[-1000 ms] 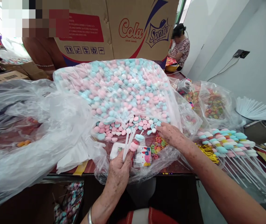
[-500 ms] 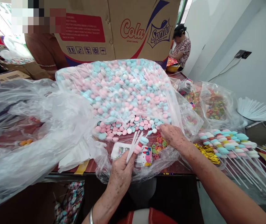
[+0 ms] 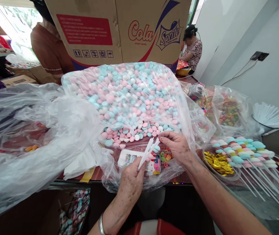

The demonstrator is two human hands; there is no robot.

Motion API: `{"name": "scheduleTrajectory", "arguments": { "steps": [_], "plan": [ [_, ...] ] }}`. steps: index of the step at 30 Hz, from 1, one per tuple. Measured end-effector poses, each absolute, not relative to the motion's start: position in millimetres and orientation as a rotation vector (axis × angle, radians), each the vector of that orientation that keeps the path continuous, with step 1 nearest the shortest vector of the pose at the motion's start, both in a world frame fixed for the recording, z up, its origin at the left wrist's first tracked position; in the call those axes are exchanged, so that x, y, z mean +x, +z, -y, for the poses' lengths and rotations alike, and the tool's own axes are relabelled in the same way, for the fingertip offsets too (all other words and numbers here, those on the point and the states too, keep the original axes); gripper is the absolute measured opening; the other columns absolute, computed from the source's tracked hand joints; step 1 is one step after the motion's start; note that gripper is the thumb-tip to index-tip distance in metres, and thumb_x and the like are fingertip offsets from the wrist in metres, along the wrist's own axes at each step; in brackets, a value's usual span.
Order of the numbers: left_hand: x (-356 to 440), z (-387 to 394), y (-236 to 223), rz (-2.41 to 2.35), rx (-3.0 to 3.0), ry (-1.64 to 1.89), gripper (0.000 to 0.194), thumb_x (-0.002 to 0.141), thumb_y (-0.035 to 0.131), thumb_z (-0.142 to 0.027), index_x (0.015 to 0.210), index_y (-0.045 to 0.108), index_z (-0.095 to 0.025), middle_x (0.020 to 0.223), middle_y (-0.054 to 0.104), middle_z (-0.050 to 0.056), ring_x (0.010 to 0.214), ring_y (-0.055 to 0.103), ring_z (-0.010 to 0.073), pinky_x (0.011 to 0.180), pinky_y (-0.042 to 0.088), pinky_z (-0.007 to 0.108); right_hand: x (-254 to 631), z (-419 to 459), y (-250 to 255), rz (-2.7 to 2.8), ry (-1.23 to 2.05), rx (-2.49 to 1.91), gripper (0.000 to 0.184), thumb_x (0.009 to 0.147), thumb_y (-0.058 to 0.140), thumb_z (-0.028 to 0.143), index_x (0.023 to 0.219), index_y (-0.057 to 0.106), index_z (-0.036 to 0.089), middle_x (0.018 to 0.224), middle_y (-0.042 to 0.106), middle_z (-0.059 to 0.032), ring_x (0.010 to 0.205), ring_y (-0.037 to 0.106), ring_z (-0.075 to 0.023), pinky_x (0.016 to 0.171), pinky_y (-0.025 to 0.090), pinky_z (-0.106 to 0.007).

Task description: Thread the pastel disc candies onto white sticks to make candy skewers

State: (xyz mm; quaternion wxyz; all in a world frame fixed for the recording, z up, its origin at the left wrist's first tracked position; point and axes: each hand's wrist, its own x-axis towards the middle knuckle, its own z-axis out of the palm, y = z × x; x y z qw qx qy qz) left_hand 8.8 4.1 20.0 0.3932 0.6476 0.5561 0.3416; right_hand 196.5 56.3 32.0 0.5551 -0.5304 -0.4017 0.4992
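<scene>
My left hand (image 3: pixel 131 181) is closed round a small bunch of white sticks (image 3: pixel 148 152) that point up and to the right. My right hand (image 3: pixel 177 146) hovers just right of the stick tips, thumb and fingers pinched near them; what they pinch is too small to make out. Both hands are over the open mouth of a big clear bag (image 3: pixel 129 94) full of pink, blue and white round candies; loose candies (image 3: pixel 129 133) spill at its mouth. Small coloured ring candies (image 3: pixel 165 156) and a printed card (image 3: pixel 154 164) lie under the hands.
Finished candy sticks (image 3: pixel 242 153) lie in a row at the right beside gold twist ties (image 3: pixel 219 162). A fan of white sticks (image 3: pixel 271 116) is farther right. Crumpled clear plastic (image 3: pixel 31 130) covers the left. A cardboard box (image 3: pixel 119 29) stands behind; other people are behind it.
My right hand has lifted from the loose candies and come in to the stick tips. My left hand has tilted the sticks more to the right.
</scene>
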Motion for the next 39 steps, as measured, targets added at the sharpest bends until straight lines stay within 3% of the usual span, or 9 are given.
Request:
{"name": "scheduleTrajectory", "arguments": {
  "steps": [9,18,30,35,39],
  "plan": [
    [9,-7,20,-1.485,1.619,0.861,0.041,0.091,0.043,-0.045,0.098,0.075,-0.019,0.050,0.048,-0.004,0.051,0.043,0.0171,0.052,0.035,0.026,190,-41,26,1.404,0.622,-1.291,0.017,0.085,0.061,0.030,0.092,0.074,0.022,0.092,0.072,-0.0042,0.088,0.067,-0.0195,0.083,0.055,-0.035],
    [10,-5,21,-1.406,1.591,0.888,0.041,0.091,0.047,-0.045,0.098,0.076,-0.018,0.057,0.057,-0.001,0.054,0.048,0.0164,0.053,0.039,0.025,191,-52,21,1.093,0.922,-1.249,0.025,0.077,0.069,0.038,0.092,0.074,0.019,0.090,0.074,-0.0041,0.074,0.068,-0.0175,0.068,0.059,-0.031],
    [9,-5,18,-1.437,1.576,0.880,0.043,0.091,0.048,-0.048,0.101,0.077,-0.018,0.053,0.054,-0.002,0.052,0.045,0.0167,0.053,0.038,0.025,191,-44,21,1.390,0.578,-1.304,0.018,0.085,0.060,0.028,0.093,0.076,0.024,0.093,0.076,-0.0023,0.088,0.069,-0.0190,0.085,0.056,-0.034],
    [9,-5,17,-1.416,1.591,0.900,0.039,0.091,0.049,-0.045,0.088,0.075,-0.018,0.052,0.052,-0.003,0.052,0.044,0.0157,0.054,0.037,0.025,192,-39,19,1.537,0.382,-1.291,0.023,0.091,0.054,0.026,0.101,0.074,0.027,0.101,0.076,-0.0032,0.097,0.069,-0.0205,0.094,0.055,-0.036],
    [10,-5,17,-1.414,1.544,0.925,0.038,0.091,0.050,-0.046,0.068,0.064,-0.019,0.050,0.047,-0.005,0.050,0.041,0.0140,0.052,0.034,0.024,187,-31,16,1.596,0.306,-1.253,0.028,0.094,0.050,0.025,0.112,0.072,0.026,0.109,0.074,-0.0053,0.104,0.069,-0.0201,0.099,0.053,-0.036]
  ]
}}
